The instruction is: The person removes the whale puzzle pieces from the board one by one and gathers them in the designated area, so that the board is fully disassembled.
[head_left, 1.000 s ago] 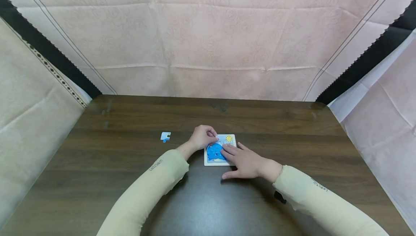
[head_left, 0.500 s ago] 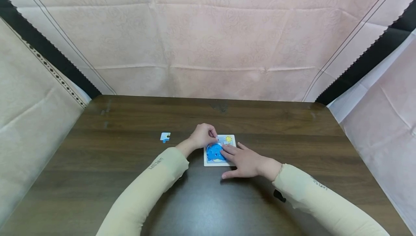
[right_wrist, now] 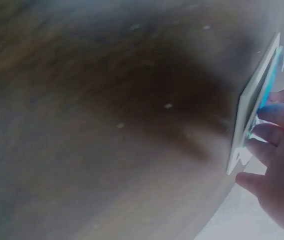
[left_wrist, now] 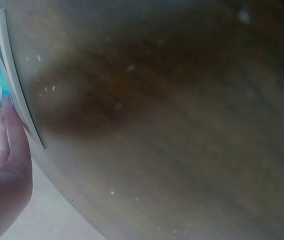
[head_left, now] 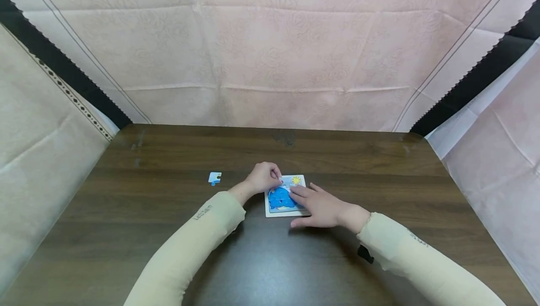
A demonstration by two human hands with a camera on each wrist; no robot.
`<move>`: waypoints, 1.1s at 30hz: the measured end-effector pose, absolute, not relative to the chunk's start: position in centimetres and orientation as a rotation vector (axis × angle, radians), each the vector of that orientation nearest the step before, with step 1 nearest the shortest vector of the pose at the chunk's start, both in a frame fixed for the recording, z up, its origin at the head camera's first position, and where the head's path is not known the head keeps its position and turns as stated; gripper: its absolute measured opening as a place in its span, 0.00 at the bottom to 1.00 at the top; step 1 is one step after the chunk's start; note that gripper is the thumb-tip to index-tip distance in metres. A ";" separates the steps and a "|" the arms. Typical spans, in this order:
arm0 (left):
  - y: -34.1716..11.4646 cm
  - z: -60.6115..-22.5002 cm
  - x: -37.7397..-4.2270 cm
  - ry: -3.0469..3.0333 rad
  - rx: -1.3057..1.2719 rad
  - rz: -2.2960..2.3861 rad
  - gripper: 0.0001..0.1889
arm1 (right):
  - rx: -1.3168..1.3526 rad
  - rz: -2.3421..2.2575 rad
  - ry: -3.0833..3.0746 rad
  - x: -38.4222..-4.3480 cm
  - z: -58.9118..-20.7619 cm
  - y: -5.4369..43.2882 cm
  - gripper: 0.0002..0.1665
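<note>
A small jigsaw puzzle (head_left: 281, 200) in a white frame lies on the table, showing a blue animal and a yellow sun. At its upper left corner, my left hand (head_left: 265, 178) pinches a puzzle piece between thumb and index finger; the fingers mostly hide it. In the left wrist view, the thumb and fingertips (left_wrist: 6, 102) meet at the puzzle's blue surface. My right hand (head_left: 322, 207) reaches in from the right, fingers fairly straight and touching the picture. Its thumb lies apart, beyond the frame's lower right corner. The right wrist view shows the frame (right_wrist: 246, 100) edge-on beside those fingers.
One loose light-blue puzzle piece (head_left: 214, 177) lies left of the left hand. The dark wooden table (head_left: 168, 245) ends at a far edge. Pale patterned cloth (head_left: 270, 62) hangs behind it and along the sides.
My right hand has shifted slightly right, uncovering a little more of the picture. The left hand stays at the upper left corner, its fingers moving only slightly.
</note>
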State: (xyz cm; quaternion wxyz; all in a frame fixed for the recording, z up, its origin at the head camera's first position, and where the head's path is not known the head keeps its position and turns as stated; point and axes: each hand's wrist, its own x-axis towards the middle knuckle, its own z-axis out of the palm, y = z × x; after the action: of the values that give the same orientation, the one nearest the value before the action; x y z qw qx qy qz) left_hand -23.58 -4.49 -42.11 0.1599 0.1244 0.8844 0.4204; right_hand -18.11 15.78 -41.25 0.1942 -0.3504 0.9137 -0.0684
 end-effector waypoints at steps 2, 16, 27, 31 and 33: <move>-4.4 -42.0 -23.6 2.523 0.356 1.188 0.06 | -0.982 -0.186 2.576 -18.1 -41.4 15.9 0.51; -4.1 -41.5 -23.6 2.632 0.468 1.043 0.05 | -0.988 -0.086 2.604 -17.9 -41.1 15.4 0.55; -4.0 -41.9 -23.6 2.655 0.421 1.106 0.03 | -0.964 -0.057 2.600 -18.4 -40.9 15.1 0.54; -4.0 -42.0 -23.6 2.641 0.422 1.114 0.03 | -1.023 -0.046 2.607 -18.0 -41.1 14.9 0.54; -3.9 -42.0 -23.6 2.639 0.419 1.115 0.03 | -1.056 -0.043 2.605 -17.7 -41.2 14.8 0.54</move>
State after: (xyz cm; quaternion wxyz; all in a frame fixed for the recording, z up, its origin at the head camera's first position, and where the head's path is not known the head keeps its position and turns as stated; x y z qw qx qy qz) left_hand -23.61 -3.92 -42.01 0.1229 0.1437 0.9045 0.3821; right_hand -17.66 14.81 -41.25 0.1646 -0.3706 0.9140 -0.0150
